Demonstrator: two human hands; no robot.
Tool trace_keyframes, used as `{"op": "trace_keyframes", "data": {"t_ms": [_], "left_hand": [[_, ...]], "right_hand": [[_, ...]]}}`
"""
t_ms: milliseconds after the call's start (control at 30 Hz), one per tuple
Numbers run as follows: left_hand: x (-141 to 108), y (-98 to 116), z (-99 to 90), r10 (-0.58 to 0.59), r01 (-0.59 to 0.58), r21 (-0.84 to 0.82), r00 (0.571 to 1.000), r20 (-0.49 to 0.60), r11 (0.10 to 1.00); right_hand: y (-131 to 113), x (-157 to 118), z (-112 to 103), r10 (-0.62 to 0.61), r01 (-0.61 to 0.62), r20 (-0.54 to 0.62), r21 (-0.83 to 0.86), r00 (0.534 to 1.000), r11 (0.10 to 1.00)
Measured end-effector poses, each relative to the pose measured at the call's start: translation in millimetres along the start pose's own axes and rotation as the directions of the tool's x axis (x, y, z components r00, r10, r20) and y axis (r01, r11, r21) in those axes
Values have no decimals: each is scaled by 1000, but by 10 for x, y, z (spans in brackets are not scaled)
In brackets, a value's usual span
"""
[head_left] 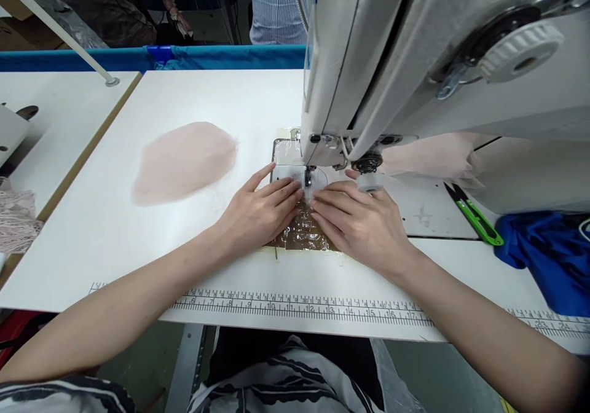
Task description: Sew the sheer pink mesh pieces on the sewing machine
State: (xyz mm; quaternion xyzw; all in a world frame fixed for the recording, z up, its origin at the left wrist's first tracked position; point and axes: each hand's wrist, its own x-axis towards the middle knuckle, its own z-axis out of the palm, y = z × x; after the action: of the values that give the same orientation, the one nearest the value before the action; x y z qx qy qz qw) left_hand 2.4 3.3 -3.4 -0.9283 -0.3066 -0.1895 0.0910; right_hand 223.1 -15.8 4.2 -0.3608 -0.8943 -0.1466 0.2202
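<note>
Both hands lie palm down at the needle area of a white sewing machine [354, 50]. My left hand [262, 210] rests left of the presser foot [310, 177], its fingers stretched out and slightly apart. On the foot's right, my right hand [359, 219] lies with spread fingers, its fingertips close to the left ones. Between and below them is a brown, shiny taped patch [304, 232] on the machine bed. Any thin fabric under the fingertips is too faint to make out. A sheer pink piece [187, 162] lies flat on the table, left of my left hand.
Green snips [479, 219] and blue cloth [544, 256] lie at the right. More pink fabric [428, 155] sits behind the machine arm. A printed ruler [290, 307] runs along the white table's front edge. Pale threads [17, 219] are far left. A person in a striped shirt [279, 10] is beyond.
</note>
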Motion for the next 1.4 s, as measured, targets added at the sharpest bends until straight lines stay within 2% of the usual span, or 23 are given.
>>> {"op": "trace_keyframes", "data": {"t_ms": [600, 867, 1067, 1233, 1300, 1333, 1367, 1400], "left_hand": [[64, -111, 80, -137, 140, -34, 987, 85, 990], [62, -121, 81, -174, 179, -36, 978, 112, 983], [51, -120, 72, -178, 180, -23, 981, 77, 983], [26, -123, 28, -128, 127, -34, 991, -28, 991], [17, -104, 2, -81, 76, -66, 995, -65, 995], [15, -90, -14, -65, 57, -102, 995, -79, 993], [16, -77, -33, -55, 39, -162, 994, -90, 986], [18, -66, -56, -46, 21, -253, 995, -92, 967]], "right_hand": [[53, 21, 99, 45, -36, 94, -93, 995, 995], [92, 24, 94, 141, -135, 150, -46, 979, 990], [112, 13, 101, 165, -164, 187, -21, 968, 986], [94, 36, 37, 199, -208, 163, 37, 966, 977], [63, 60, -42, 242, -271, 155, 206, 958, 940], [47, 71, -90, 256, -308, 184, 360, 949, 881], [34, 80, -140, 253, -343, 235, 544, 938, 765], [26, 86, -186, 227, -385, 312, 708, 923, 592]]}}
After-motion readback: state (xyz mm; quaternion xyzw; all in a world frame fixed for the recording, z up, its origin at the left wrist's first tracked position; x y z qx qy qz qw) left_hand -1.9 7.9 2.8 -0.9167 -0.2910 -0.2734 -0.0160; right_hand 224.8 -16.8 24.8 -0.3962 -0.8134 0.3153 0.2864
